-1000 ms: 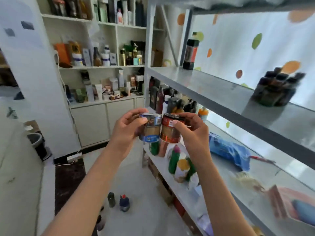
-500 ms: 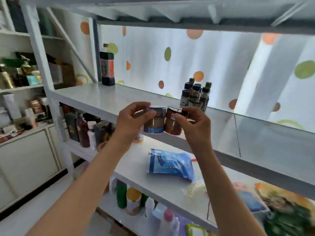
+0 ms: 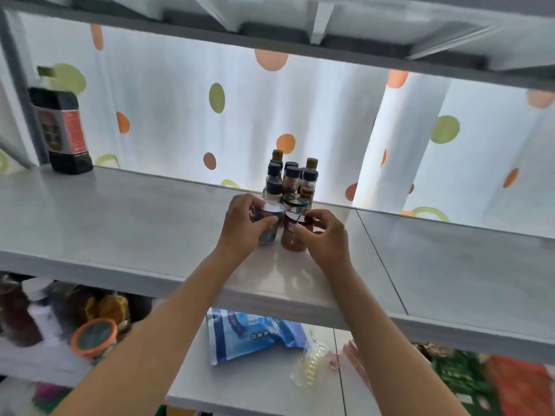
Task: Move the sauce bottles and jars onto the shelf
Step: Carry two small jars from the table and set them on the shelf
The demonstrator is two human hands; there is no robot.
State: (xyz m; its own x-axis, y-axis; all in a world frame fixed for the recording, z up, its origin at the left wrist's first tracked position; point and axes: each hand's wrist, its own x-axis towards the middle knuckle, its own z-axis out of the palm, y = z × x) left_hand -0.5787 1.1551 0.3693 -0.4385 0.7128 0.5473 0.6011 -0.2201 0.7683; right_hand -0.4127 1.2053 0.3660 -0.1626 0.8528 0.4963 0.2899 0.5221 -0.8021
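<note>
Placing step: left hand (image 3: 240, 228) is gripping a blue-labelled jar (image 3: 268, 223), right hand (image 3: 326, 235) is gripping a red-sauce jar (image 3: 295, 235), both seemingly resting on the shelf (image 3: 120, 223) just before the bottle cluster (image 3: 289, 178), next needing clean, level release.

Your two forearms come up from the bottom of the frame, both bare from the lower edge to the wrist, with no sleeve cloth on either. Your left hand (image 3: 241, 228) and right hand (image 3: 326, 238), near the middle of the frame, wear no gloves. The fingers are bare, and motion blur hides the nails.
</note>
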